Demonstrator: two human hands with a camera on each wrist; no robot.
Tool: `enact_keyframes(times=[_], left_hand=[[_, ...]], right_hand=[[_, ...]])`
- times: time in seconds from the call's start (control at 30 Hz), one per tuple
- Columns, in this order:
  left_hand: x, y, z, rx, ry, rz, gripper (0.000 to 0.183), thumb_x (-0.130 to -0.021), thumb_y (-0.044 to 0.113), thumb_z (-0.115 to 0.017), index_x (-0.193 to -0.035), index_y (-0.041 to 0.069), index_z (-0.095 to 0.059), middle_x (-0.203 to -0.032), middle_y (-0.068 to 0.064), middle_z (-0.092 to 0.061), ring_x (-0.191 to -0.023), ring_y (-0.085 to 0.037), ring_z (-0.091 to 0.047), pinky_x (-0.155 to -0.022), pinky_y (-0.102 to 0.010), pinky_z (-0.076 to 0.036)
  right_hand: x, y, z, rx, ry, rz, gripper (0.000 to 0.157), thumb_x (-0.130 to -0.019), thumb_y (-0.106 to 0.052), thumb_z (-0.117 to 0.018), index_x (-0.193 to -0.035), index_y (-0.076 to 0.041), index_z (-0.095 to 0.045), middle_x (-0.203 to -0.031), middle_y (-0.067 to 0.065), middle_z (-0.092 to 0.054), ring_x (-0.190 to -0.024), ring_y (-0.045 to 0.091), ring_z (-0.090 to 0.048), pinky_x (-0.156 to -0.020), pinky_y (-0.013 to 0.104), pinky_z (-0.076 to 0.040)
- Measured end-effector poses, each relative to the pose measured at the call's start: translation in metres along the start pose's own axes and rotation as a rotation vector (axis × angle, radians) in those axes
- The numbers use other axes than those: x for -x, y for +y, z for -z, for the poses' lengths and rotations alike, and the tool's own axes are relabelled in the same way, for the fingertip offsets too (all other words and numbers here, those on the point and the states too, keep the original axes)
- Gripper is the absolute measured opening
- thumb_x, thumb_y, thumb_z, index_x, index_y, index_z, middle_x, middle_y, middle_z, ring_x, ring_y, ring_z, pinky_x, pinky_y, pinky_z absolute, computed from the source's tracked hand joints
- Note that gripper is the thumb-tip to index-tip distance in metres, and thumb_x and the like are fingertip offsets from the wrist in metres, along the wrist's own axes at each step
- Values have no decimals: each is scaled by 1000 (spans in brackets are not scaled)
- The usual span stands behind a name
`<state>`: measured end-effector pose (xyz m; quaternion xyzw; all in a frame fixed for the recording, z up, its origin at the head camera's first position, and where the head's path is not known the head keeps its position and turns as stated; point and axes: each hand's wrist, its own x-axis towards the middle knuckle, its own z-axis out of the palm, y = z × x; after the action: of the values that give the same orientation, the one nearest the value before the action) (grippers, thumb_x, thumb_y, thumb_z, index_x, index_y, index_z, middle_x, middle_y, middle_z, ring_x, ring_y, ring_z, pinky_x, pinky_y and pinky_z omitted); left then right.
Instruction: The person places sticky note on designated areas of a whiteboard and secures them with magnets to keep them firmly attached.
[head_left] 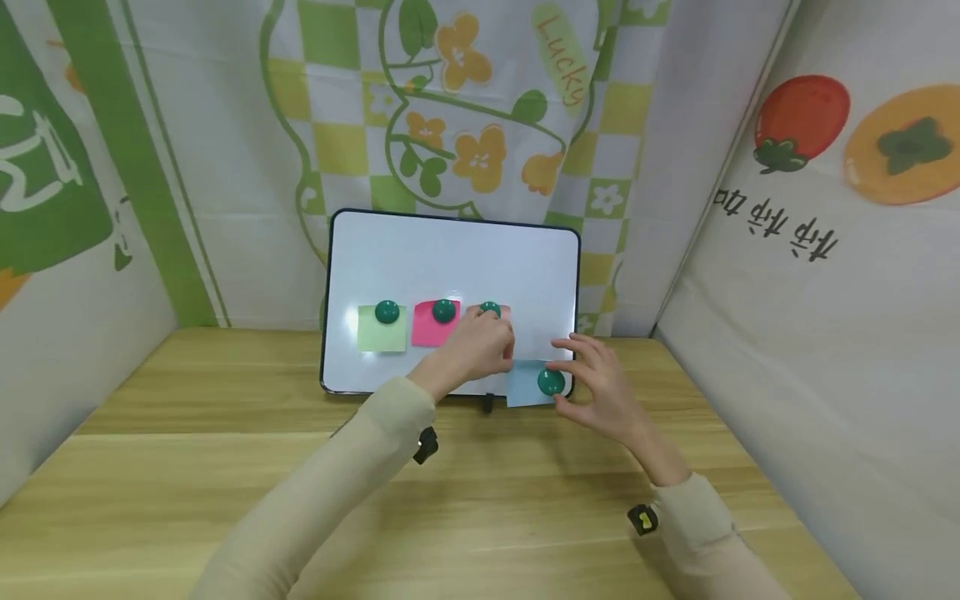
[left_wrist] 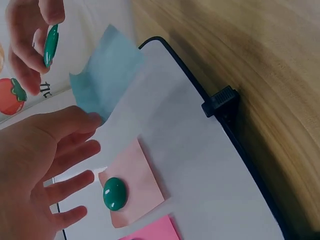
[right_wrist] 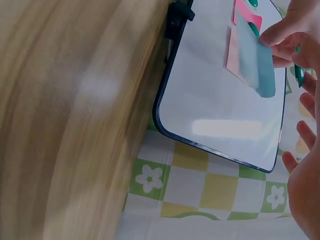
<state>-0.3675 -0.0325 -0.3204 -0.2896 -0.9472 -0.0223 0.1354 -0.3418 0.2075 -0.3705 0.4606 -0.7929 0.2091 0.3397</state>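
My left hand (head_left: pixel 483 342) pinches a light blue sticky note (left_wrist: pixel 107 70) by its edge, between thumb and index finger, in front of the lower right of a whiteboard (head_left: pixel 450 254). The other left fingers are spread in the left wrist view. To the right, my right hand (head_left: pixel 603 396) holds a round green magnet (head_left: pixel 551 382) between its thumb and fingers. In the head view this magnet overlaps the blue note. Close behind my left hand, a pale pink sticky note (left_wrist: pixel 140 180) is on the board under a green magnet (left_wrist: pixel 115 194).
On the board's left are a light green note (head_left: pixel 382 335) and a bright pink note (head_left: pixel 430 331), each with a green magnet. A black clip (left_wrist: pixel 221 101) grips the bottom edge. The board stands on a wooden table (head_left: pixel 480 517) before a patterned curtain (head_left: pixel 345 150).
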Motion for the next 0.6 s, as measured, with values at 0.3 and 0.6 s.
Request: enact_keyframes(times=[0.3, 0.6], left_hand=[[-20, -1, 7, -70, 93, 8, 14, -89, 30, -72, -82, 19, -78, -116, 3, -71, -118, -24, -58, -114, -50, -35], [-42, -2, 7, -160, 159, 20, 20, -93, 18, -61, -83, 17, -78, -108, 2, -73, -116, -23, -60, -113, -48, -36]], right_hand=[[-13, 17, -1, 68, 49, -13, 40, -73, -16, -78, -111, -4, -71, -133, 19, -59, -129, 40, -46, -102, 61, -37], [-21, 37, -10, 105, 141, -26, 38, -73, -14, -78, -109, 0, -72, -129, 23, -60, -123, 45, -51, -99, 64, -39]])
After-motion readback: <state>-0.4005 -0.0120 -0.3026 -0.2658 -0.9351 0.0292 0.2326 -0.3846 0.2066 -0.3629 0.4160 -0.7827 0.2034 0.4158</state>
